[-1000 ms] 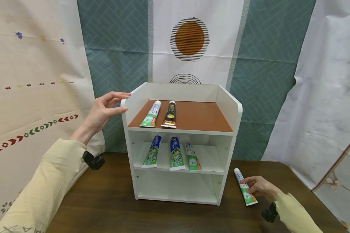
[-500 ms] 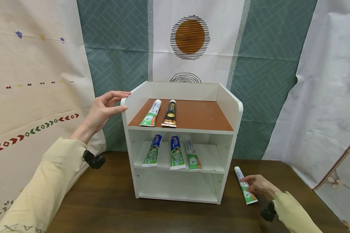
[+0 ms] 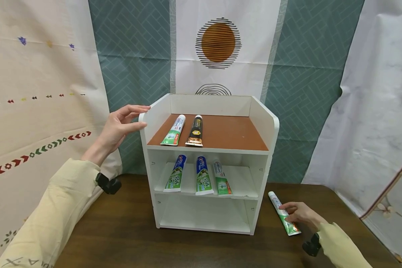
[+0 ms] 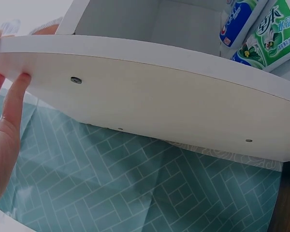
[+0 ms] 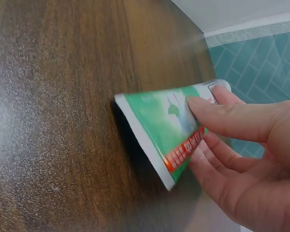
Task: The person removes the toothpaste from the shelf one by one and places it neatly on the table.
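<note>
My right hand (image 3: 299, 213) pinches a white and green toothpaste tube (image 5: 166, 118) between thumb and fingers, right of the shelf unit. In the right wrist view its flat crimped end is tilted up from the wooden tabletop (image 5: 63, 116), with a dark shadow beneath. My left hand (image 3: 115, 126) rests its fairly straight fingers and thumb against the left side panel (image 4: 150, 96) of the white shelf unit (image 3: 206, 150). On the brown top lie a white-green tube (image 3: 174, 131) and a black tube (image 3: 195, 132). The middle shelf bears two blue-green tubes (image 3: 175, 175) (image 3: 203, 176) and a white-green one (image 3: 222, 178).
The lower compartment (image 3: 204, 214) of the unit is open at the front. Patterned cloths hang behind, a teal and white one (image 3: 134, 74) among them, and at both sides. A marbled cloth (image 3: 365, 111) borders the tabletop on the right.
My right hand has shifted slightly right with the toothpaste tube, whose flat end has swung to the right. My left hand stays at the side panel, and the tubes on the shelves have not moved.
</note>
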Motion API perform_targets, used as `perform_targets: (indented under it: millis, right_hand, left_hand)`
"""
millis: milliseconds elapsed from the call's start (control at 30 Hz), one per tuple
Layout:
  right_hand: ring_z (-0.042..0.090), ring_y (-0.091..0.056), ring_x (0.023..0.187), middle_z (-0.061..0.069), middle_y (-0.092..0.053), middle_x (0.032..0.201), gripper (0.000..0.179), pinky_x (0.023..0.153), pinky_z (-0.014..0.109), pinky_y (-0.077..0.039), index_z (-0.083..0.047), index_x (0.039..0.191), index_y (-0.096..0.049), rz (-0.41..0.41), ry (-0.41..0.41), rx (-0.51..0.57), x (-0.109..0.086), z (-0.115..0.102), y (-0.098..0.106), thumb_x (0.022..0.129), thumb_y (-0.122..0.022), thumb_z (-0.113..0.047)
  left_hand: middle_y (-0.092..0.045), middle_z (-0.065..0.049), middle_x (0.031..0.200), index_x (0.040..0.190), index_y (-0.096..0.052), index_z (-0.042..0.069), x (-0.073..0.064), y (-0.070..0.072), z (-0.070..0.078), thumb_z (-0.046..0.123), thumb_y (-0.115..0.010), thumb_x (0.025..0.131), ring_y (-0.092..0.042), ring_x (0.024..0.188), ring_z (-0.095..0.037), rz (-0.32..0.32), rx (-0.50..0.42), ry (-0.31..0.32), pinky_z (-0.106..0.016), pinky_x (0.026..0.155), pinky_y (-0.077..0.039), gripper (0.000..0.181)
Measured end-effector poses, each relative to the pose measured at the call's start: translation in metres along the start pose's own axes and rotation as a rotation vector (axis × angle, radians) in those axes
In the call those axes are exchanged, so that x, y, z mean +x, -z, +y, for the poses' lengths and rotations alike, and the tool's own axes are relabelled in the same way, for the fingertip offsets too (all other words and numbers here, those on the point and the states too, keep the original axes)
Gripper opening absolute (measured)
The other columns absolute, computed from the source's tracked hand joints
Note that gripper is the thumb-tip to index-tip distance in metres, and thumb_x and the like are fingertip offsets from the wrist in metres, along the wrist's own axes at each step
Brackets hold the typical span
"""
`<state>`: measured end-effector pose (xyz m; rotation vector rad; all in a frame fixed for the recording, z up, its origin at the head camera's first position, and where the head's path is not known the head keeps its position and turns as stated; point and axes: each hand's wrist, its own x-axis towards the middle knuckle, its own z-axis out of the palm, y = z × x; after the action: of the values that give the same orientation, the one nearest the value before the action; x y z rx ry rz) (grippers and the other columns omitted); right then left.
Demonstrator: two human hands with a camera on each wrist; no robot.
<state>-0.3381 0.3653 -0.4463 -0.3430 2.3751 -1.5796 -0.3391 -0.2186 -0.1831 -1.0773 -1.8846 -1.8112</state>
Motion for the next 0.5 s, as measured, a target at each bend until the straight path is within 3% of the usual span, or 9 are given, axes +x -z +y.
perform_targets:
  millis: [300, 500]
  right_hand:
    - [0.020, -0.048, 0.070, 0.012, -0.049, 0.082, 0.045, 0.060, 0.031, -0.047, 0.019, 0.111, -0.046, 0.074, -0.046, -0.009, -0.012, 0.010, 0.002, 0.072, -0.066, 0.013]
    - [0.020, -0.049, 0.069, 0.014, -0.049, 0.081, 0.045, 0.059, 0.031, -0.047, 0.018, 0.110, -0.046, 0.091, -0.034, -0.017, -0.004, 0.004, -0.003, 0.071, -0.066, 0.014]
  left_hand:
    - [-0.051, -0.011, 0.124, 0.108, -0.063, 0.004, 0.005, -0.008, -0.007, -0.004, -0.066, 0.080, -0.037, 0.122, -0.025, -0.008, 0.021, 0.011, -0.045, 0.092, -0.034, 0.029]
    - [-0.051, -0.012, 0.123, 0.109, -0.062, 0.002, 0.001, -0.002, -0.002, -0.005, -0.065, 0.079, -0.036, 0.122, -0.026, -0.001, 0.002, -0.003, -0.037, 0.089, -0.038, 0.031]
